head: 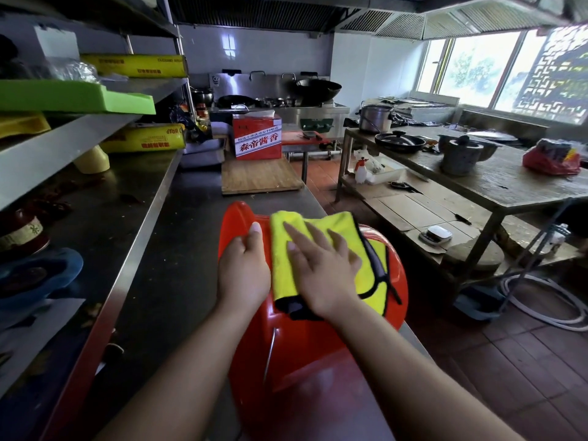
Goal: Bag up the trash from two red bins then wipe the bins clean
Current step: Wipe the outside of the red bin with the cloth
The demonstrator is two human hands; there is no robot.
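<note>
Red bin (302,354) lies on its side at 6 o'clock, near the counter (165,281) edge at 3. Your right hand (321,272) is spread flat on the yellow cloth (280,268) and your left hand (243,268) grips the bin wall. Push sideways too hard and it likely rolls off.

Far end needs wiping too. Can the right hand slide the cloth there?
Probably yes: right hand presses flat on the yellow cloth, the red bin ahead is bare, left hand grips alongside.
</note>
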